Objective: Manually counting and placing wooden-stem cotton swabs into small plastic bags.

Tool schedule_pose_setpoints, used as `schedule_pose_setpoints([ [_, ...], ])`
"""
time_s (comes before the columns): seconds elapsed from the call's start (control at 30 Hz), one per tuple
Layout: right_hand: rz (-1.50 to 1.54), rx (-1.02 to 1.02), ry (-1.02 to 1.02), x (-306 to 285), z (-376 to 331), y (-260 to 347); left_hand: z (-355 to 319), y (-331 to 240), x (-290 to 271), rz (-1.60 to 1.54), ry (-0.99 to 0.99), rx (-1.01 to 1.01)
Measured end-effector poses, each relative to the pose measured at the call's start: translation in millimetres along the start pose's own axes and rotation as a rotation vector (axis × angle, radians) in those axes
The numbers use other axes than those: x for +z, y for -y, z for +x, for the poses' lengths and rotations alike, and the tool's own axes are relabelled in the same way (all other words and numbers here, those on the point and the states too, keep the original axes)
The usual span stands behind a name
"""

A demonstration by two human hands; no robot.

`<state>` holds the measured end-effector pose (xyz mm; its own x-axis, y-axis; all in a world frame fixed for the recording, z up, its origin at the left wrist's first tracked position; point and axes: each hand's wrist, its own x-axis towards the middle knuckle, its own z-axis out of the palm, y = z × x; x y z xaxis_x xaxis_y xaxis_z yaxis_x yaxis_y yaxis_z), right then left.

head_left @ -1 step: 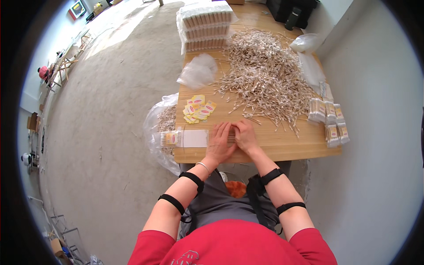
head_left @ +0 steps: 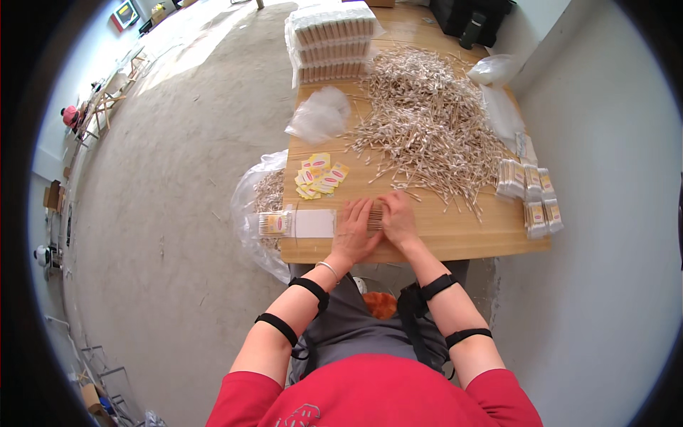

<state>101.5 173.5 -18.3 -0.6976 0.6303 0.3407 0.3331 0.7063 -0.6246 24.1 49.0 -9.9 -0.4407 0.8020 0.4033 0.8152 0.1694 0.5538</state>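
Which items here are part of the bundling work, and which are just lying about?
In use: left hand and right hand pressing a small bundle of thin wooden sticks; big loose stick heap; yellow paper labels; white flat sleeve.

Idle: black bag; crumpled clear plastic bag.

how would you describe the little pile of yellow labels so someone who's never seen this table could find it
Start at the wooden table and its big heap of loose thin sticks. Left of that heap's near end, just beyond the left hand, lies the pile of yellow labels. It is the only flat, bright yellow thing there.
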Motion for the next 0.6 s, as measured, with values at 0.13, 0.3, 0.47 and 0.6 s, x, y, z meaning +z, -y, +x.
schedule_pose_setpoints([
  [0.13, -0.163, 0.13, -0.213, -16, -1, -2, -4, 4, -2, 0.038, 0.049, -0.002],
  [0.3, -0.179, 0.106, -0.177, -20, 2, -21, 1, -1, -3, -0.024, 0.043, 0.0],
  [0.47, -0.146, 0.08, -0.135, -10, 5, -9, 0, -2, -5, -0.22, -0.049, -0.149],
  [0.6, -0.116, -0.014, -0.015, -1, 0, 11, -1, 11, -2, -0.377, -0.192, -0.231],
])
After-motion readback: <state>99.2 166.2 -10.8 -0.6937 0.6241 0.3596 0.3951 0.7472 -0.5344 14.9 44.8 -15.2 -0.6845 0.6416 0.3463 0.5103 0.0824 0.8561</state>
